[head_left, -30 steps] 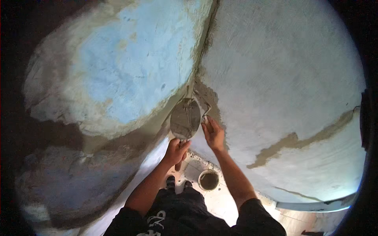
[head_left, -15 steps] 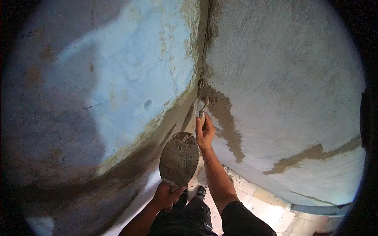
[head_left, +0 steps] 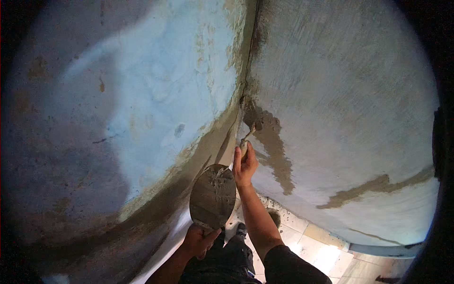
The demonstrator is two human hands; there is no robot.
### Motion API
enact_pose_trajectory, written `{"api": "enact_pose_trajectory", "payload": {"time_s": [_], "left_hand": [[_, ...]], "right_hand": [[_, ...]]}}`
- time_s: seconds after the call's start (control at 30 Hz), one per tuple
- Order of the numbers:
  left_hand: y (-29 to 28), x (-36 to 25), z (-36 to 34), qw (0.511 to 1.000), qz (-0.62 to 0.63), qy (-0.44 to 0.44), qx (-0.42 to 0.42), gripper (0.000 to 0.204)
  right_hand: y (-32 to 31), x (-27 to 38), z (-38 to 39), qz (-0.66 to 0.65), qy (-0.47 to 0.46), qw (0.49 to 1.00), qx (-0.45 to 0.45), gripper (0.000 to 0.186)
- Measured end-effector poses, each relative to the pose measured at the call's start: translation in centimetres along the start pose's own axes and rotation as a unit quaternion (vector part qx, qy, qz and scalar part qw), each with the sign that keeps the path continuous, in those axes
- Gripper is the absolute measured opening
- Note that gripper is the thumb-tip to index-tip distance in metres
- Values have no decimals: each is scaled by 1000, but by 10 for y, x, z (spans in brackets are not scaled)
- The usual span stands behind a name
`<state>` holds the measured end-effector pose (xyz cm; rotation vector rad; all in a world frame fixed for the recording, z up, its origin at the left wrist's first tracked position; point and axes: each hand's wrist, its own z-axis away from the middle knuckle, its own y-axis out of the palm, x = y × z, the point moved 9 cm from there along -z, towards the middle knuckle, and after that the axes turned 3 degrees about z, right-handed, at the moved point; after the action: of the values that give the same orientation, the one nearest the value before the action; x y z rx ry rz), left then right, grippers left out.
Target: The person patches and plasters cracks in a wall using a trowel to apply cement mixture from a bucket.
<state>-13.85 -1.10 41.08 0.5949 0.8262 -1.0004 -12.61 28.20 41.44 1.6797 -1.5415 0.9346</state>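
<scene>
My right hand [head_left: 245, 166] is wrapped round the pale handle of a small trowel [head_left: 244, 146]. Its bent metal neck reaches up to a patch of wet mortar [head_left: 269, 136] on the right wall, beside the corner; the blade is hard to tell from the mortar. Lower and to the left, my left hand [head_left: 201, 240] grips the near end of an oval mortar board [head_left: 213, 199], dark grey and tilted, with wet smears and a small ridge of mortar along its far edge. Board and trowel are apart.
A blue-painted wall [head_left: 165, 94] with flaking edges rises on the left. The grey right wall [head_left: 350, 94] carries another damp streak [head_left: 364, 191]. Both meet in a dark corner seam [head_left: 248, 57]. Below lies a tiled floor [head_left: 326, 255], with my shoe [head_left: 241, 230] on it.
The trowel has turned in my right hand, its neck now slanting up to the right against the mortar patch. My left hand and the board have shifted slightly down and left.
</scene>
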Motion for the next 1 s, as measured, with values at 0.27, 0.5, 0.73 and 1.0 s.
{"api": "enact_pose_trajectory", "payload": {"time_s": [0.27, 0.5, 0.73, 1.0], "left_hand": [[10, -24, 3, 999, 17, 37, 30, 21], [11, -21, 3, 998, 47, 25, 28, 21], [6, -5, 0, 999, 37, 13, 23, 26], [-1, 2, 3, 999, 31, 28, -4, 32]], "right_hand": [[4, 12, -9, 49, 9, 999, 7, 37], [9, 24, -14, 110, 0, 993, 47, 37], [9, 29, -21, 90, 2, 995, 41, 35], [-1, 14, -9, 86, 0, 996, -12, 33]]}}
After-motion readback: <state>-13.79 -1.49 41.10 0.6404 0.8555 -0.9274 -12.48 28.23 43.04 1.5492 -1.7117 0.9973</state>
